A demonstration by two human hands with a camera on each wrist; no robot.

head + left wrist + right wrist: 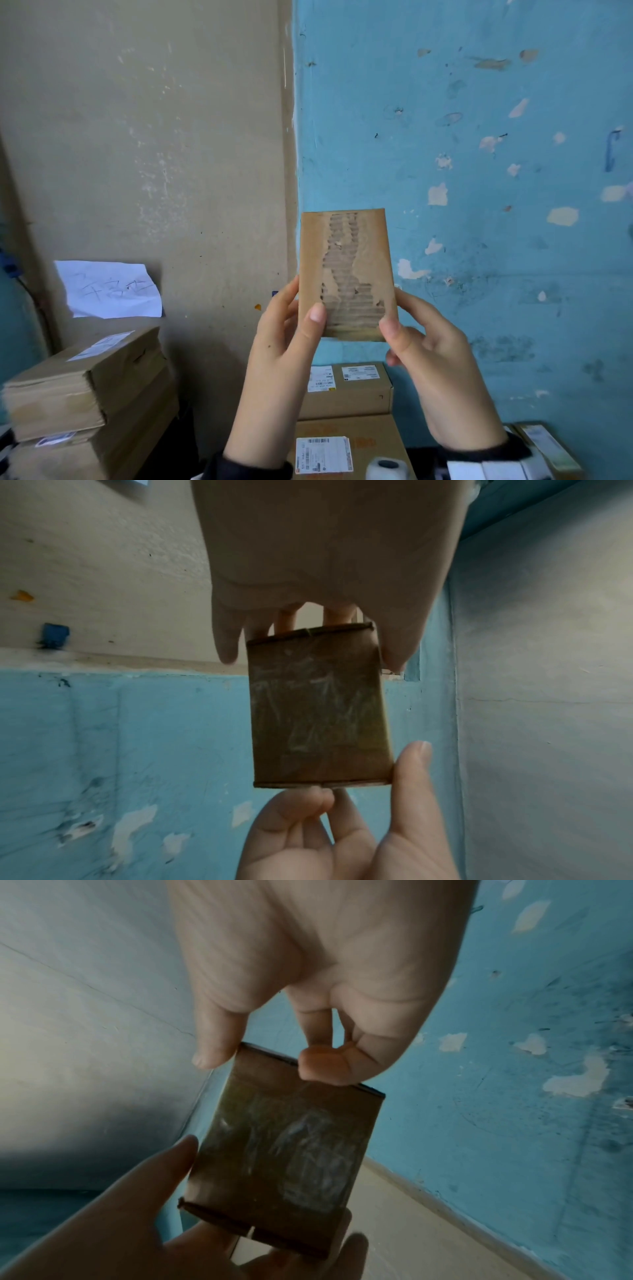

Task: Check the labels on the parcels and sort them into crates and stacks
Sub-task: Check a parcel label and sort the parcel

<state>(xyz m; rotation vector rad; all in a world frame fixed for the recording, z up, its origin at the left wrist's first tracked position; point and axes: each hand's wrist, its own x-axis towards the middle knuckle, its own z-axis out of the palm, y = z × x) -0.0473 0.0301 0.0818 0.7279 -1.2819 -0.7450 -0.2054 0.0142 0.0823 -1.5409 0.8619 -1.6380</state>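
Note:
A small flat brown cardboard parcel (346, 274) is held upright at chest height in front of the wall corner. The side facing me is torn, with bare corrugation showing and no label on it. My left hand (294, 318) grips its lower left edge, thumb on the front. My right hand (400, 322) grips the lower right edge the same way. In the left wrist view the parcel's far side (318, 710) shows shiny scuffed tape, held between the left hand (315, 610) and the right hand (342, 818). The right wrist view shows the parcel (284, 1150) pinched by the right hand (267, 1053).
A stack of brown boxes (89, 387) stands at the left with a handwritten white sheet (109, 289) behind it. Below my hands lie two labelled cartons (346, 390) (342, 448). A white roll (387, 467) and another box (548, 448) sit at the bottom right.

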